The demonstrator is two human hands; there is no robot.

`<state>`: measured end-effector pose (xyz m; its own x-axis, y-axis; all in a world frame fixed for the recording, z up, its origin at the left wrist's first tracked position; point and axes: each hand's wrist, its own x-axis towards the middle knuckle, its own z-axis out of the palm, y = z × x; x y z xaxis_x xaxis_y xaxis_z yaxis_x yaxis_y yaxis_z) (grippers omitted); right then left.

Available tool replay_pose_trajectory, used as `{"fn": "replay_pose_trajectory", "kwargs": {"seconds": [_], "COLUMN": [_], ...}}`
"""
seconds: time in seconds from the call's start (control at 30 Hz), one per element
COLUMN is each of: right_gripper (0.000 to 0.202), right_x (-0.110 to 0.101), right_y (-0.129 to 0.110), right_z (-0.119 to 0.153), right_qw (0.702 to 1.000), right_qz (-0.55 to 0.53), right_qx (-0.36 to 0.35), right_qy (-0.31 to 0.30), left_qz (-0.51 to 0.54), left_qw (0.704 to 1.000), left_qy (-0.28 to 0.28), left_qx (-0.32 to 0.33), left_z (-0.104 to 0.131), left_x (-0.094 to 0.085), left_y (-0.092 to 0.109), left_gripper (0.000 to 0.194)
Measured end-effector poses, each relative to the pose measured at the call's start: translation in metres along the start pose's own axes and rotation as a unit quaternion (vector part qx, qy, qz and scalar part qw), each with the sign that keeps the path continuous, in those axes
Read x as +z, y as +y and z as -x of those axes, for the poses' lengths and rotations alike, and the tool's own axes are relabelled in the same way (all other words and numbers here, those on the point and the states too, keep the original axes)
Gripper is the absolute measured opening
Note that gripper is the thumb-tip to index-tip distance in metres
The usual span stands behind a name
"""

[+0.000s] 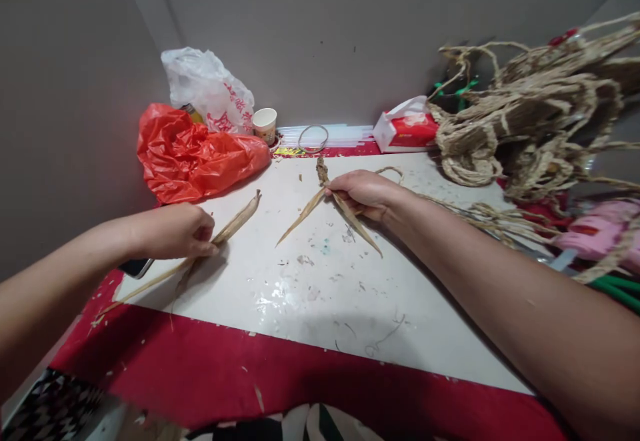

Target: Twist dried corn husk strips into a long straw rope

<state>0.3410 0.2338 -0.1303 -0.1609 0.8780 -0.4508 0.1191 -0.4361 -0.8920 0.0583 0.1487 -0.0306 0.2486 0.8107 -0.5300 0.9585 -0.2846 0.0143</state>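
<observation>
My left hand [176,231] pinches a long dried straw leaf [239,219] that lies slanted across the left part of the white board [320,294]. My right hand [364,193] presses down on a short braided straw cord [322,171], at the spot where the braid ends and two loose leaf strands [305,214] fan out toward me. The braided end points away, toward the wall.
A red plastic bag [195,154], a white plastic bag [207,87] and a paper cup [265,124] sit at the back left. A tissue pack [407,131] lies at the back. Heaped braided straw rope [530,121] fills the right side. A phone [136,267] lies under my left wrist.
</observation>
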Motion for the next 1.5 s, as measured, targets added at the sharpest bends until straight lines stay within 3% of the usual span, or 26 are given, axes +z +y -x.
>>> {"fn": "replay_pose_trajectory", "kwargs": {"seconds": [0.13,0.23,0.37,0.47,0.57,0.67,0.73,0.77,0.8,0.87,0.93,1.0,1.2,1.33,1.5], "right_gripper": [0.025,0.025,0.023,0.025,0.025,0.025,0.024,0.024,0.024,0.023,0.023,0.024,0.032,0.023,0.017], "right_x": [0.002,0.002,0.001,0.001,0.001,0.0,-0.002,-0.003,-0.004,-0.007,-0.009,-0.011,-0.016,-0.019,-0.019], "right_y": [-0.002,-0.001,0.0,0.0,-0.001,-0.001,-0.002,-0.002,-0.002,-0.004,-0.007,-0.01,-0.014,-0.014,-0.012], "right_z": [0.004,0.005,0.004,0.002,0.001,0.0,-0.003,-0.004,-0.005,-0.006,-0.005,-0.004,-0.003,-0.003,-0.002], "right_qw": [1.0,1.0,1.0,1.0,1.0,0.999,0.999,0.999,0.998,0.998,0.997,0.995,0.984,0.983,0.99], "right_qz": [-0.003,-0.003,-0.001,-0.003,-0.007,-0.015,-0.024,-0.028,-0.031,-0.039,-0.051,-0.063,-0.124,-0.117,-0.025], "right_qx": [0.009,0.009,0.001,-0.005,-0.007,-0.017,-0.02,-0.019,-0.018,-0.016,-0.012,-0.006,-0.007,-0.017,-0.049], "right_qy": [-0.001,-0.005,-0.014,-0.02,-0.018,-0.024,-0.039,-0.042,-0.044,-0.048,-0.06,-0.074,-0.127,-0.144,-0.131], "left_qz": [0.012,0.033,0.175,0.389,0.533,0.603,0.596,0.564,0.519,0.434,0.414,0.468,0.635,0.659,0.686], "left_qw": [0.998,0.998,0.983,0.921,0.844,0.795,0.798,0.817,0.845,0.886,0.875,0.841,0.764,0.745,0.721], "left_qy": [-0.005,0.005,0.029,0.029,0.024,0.005,-0.036,-0.052,-0.043,0.055,0.188,0.227,0.077,0.061,0.055], "left_qx": [-0.059,-0.048,-0.041,0.002,0.044,0.064,0.087,0.105,0.124,0.155,0.163,0.152,0.081,0.084,0.081], "left_z": [0.01,0.013,0.021,0.024,0.014,-0.011,-0.031,-0.042,-0.053,-0.076,-0.1,-0.122,-0.15,-0.156,-0.165], "left_x": [0.031,0.043,0.032,0.014,0.002,0.003,0.006,0.008,0.009,0.008,0.005,-0.001,-0.014,-0.014,-0.005], "left_y": [-0.018,-0.024,-0.028,-0.026,-0.009,0.024,0.048,0.059,0.068,0.081,0.089,0.096,0.118,0.115,0.105], "left_gripper": [0.006,0.011,0.01,0.01,0.016,0.02,0.023,0.026,0.028,0.027,0.022,0.018,0.02,0.018,0.015]}}
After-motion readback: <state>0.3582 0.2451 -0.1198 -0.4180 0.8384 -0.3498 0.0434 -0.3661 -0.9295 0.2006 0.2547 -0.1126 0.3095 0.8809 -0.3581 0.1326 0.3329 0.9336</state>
